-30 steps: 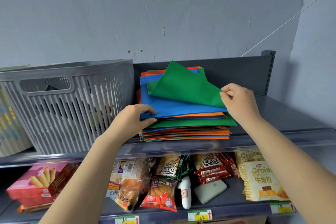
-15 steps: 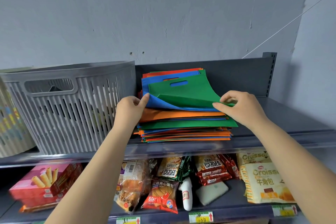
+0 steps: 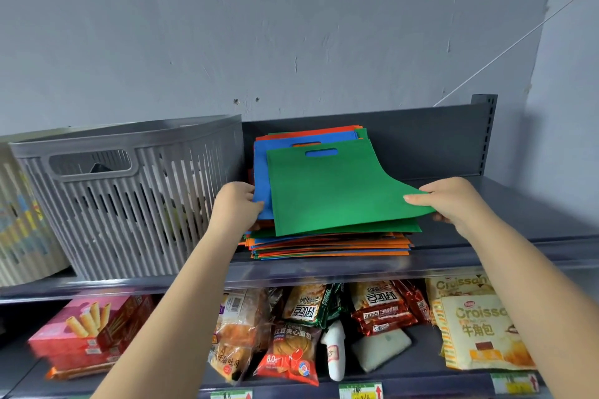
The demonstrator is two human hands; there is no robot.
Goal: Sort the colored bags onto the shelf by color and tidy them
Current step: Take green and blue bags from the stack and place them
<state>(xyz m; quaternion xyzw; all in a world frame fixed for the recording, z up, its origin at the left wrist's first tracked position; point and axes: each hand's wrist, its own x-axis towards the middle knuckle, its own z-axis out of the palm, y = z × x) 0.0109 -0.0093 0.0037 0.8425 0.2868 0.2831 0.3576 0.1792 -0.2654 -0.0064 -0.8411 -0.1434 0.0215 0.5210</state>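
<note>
Premises: a small retail shop. Grey metal gondola shelving point(image 3: 405, 264) with a perforated upright point(image 3: 485, 136) stands against a scuffed painted wall point(image 3: 291, 26). The lower tier holds packaged snacks: croissant packs point(image 3: 476, 330), a pink wafer-roll box point(image 3: 87, 330), red bread packets point(image 3: 290, 355). Price tags point(image 3: 360, 391) with red arrows line the shelf edge.

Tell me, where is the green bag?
The green bag lies atop the bag pile on the upper shelf, right of the grey basket, pinched by the right hand.
</note>
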